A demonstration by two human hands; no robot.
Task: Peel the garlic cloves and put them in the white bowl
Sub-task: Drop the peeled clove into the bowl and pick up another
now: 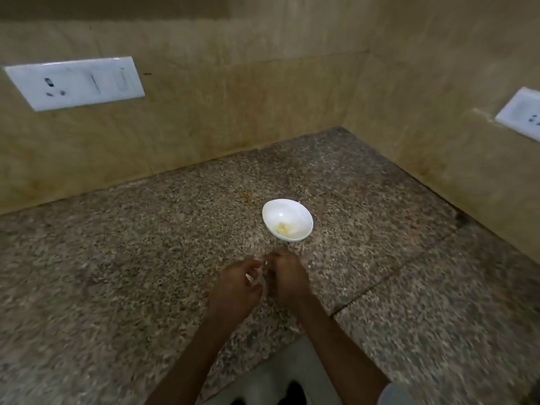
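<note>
My left hand (pixel 233 290) and right hand (pixel 287 279) both pinch one garlic clove (pixel 253 277); the white bowl (pixel 295 210) lies just beyond, towards the worktop's (pixel 146 258) far corner, nearer my right grip.

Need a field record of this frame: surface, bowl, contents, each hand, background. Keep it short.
surface: speckled granite counter, set in a wall corner
bowl: white bowl, upright on the counter
contents: pale yellow pieces at the bottom, likely peeled garlic
left hand: fingers curled, pinching a small pale piece; blurred
right hand: close against the left, fingers curled down; grip hidden
hands vs bowl: on its near side, apart from it
background: switch plate left wall, socket plate right wall
</note>
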